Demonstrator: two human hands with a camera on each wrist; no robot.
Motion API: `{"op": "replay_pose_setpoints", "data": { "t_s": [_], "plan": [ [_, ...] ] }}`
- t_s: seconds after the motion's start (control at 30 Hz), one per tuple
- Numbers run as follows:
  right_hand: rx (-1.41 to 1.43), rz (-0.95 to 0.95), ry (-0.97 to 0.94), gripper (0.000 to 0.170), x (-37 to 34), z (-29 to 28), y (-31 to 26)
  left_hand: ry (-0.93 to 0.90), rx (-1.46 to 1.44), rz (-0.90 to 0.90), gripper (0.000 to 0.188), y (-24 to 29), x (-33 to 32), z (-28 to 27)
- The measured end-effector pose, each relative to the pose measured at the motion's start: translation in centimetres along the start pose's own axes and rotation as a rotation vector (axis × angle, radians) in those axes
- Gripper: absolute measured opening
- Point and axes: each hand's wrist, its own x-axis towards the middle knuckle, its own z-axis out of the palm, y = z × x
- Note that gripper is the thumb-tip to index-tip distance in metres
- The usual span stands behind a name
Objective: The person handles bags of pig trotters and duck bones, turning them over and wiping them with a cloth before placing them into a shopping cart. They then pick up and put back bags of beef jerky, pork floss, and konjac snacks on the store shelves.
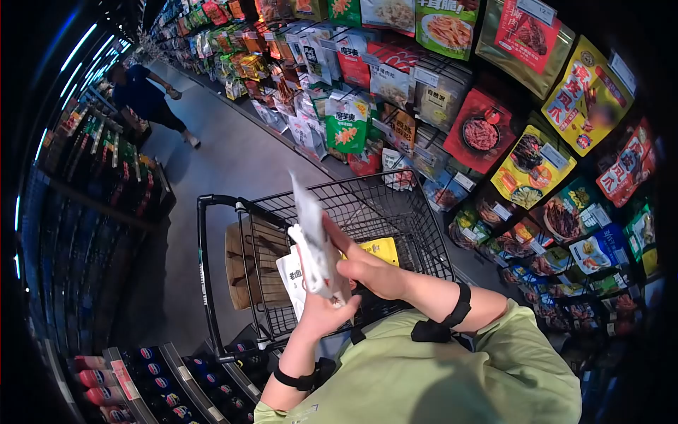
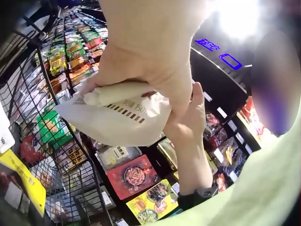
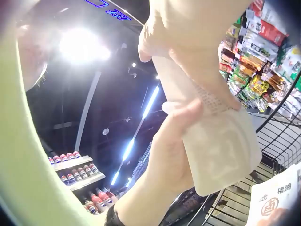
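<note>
Over the shopping cart [image 1: 201,265], both hands hold a white snack bag [image 1: 318,258] with small printed text. My left hand [image 1: 328,314] grips it from below and the left; in the left wrist view its fingers curl round the bag [image 2: 127,125]. My right hand [image 1: 371,272] has its thumb and fingers on the bag's other side, as the right wrist view also shows at the hand [image 3: 195,47]. Inside the cart lie a white packet [image 1: 288,272] with dark lettering and a yellow packet [image 1: 383,249]. The bag's front is mostly turned away.
Shelves of hanging snack bags [image 1: 346,120] run along the right and ahead. Bottles with red labels [image 1: 99,385] stand on a rack at lower left. Further up the aisle floor [image 1: 212,131] a person in dark clothes [image 1: 145,95] walks beside the left shelves.
</note>
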Motion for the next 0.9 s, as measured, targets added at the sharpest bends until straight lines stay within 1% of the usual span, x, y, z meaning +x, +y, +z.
{"op": "replay_pose_setpoints", "data": {
  "t_s": [0.03,0.07,0.13,0.17,0.2,0.23,0.27,0.3,0.37,0.4,0.43,0.47,0.5,0.53,0.57,0.6,0.63,0.7,0.77,0.8,0.83,0.87,0.9],
  "plan": [
    [-0.100,-0.058,-0.032,0.073,-0.3,0.1,-1.2,-0.063,-0.152,-0.120,0.080,-0.2,-0.4,-0.2],
    [-0.100,-0.061,-0.028,0.073,-0.4,-0.1,-1.7,0.048,-0.275,-0.206,0.067,0.1,-0.9,0.0],
    [-0.231,0.069,-0.112,0.074,-0.7,-0.8,-2.5,0.154,-0.464,-0.226,0.067,-1.6,-1.9,-1.2],
    [-0.230,0.070,-0.110,0.074,-1.0,-0.9,-3.2,0.222,-0.570,-0.222,0.067,-2.7,-2.1,-1.4],
    [-0.054,0.165,-0.105,0.070,-1.3,-1.0,-4.2,0.266,-0.763,-0.208,0.059,-1.8,-2.1,-1.6],
    [0.121,0.259,-0.098,0.066,-1.6,-1.4,-4.8,0.248,-0.843,-0.201,0.063,-1.3,-2.1,-2.1],
    [0.051,0.257,-0.048,0.059,-1.7,-2.6,-4.6,0.241,-0.882,-0.177,0.063,-1.0,-2.1,-2.3],
    [-0.057,0.097,0.082,0.050,-2.2,-3.5,-3.8,0.236,-0.920,-0.154,0.063,-0.7,-2.1,-2.5],
    [-0.601,-0.022,0.436,0.055,-2.6,-4.9,-3.8,0.200,-0.932,-0.172,0.063,-0.6,-2.5,-3.0],
    [-0.482,0.000,0.474,0.061,-2.7,-5.6,-3.2,0.166,-0.945,-0.189,0.063,-0.6,-2.8,-3.0],
    [-0.364,0.021,0.509,0.069,-2.7,-6.1,-2.8,0.171,-0.948,-0.190,0.063,-0.4,-2.7,-2.9],
    [-0.019,0.180,0.396,0.076,-3.2,-6.4,-2.7,0.120,-0.980,-0.191,0.062,-0.2,-2.5,-2.7],
    [0.261,0.244,0.270,0.073,-3.4,-6.8,-1.9,0.072,-1.007,-0.190,0.062,0.0,-2.4,-2.6],
    [0.459,0.247,0.154,0.070,-3.6,-7.0,-1.0,0.099,-0.992,-0.233,0.064,0.1,-2.4,-2.3],
    [0.656,0.252,0.034,0.068,-3.9,-7.0,-0.2,0.112,-0.986,-0.232,0.064,0.1,-2.3,-2.0],
    [0.687,0.270,-0.037,0.061,-4.3,-7.1,0.3,0.104,-0.952,-0.234,0.064,0.1,-2.1,-1.8],
    [0.692,0.275,-0.048,0.061,-4.2,-7.2,0.4,0.094,-0.919,-0.237,0.064,0.0,-2.0,-1.6],
    [0.858,0.363,-0.035,0.059,-4.1,-7.1,0.6,0.101,-0.908,-0.267,0.066,0.1,-2.1,-1.6],
    [0.839,0.351,-0.025,0.058,-3.9,-6.7,0.3,0.088,-0.843,-0.256,0.065,0.1,-2.0,-1.8],
    [0.828,0.353,0.022,0.058,-3.9,-6.6,0.3,0.090,-0.841,-0.258,0.065,-0.1,-1.9,-2.0],
    [0.817,0.356,0.071,0.058,-3.9,-6.6,0.3,0.158,-0.845,-0.264,0.061,-0.4,-1.9,-2.3],
    [0.820,0.359,0.070,0.058,-3.9,-6.6,0.2,0.226,-0.848,-0.269,0.058,-0.6,-1.8,-2.7],
    [0.797,0.368,0.096,0.058,-3.9,-6.7,0.1,0.362,-0.839,-0.349,0.050,-0.4,-1.5,-3.3]
  ]
}}
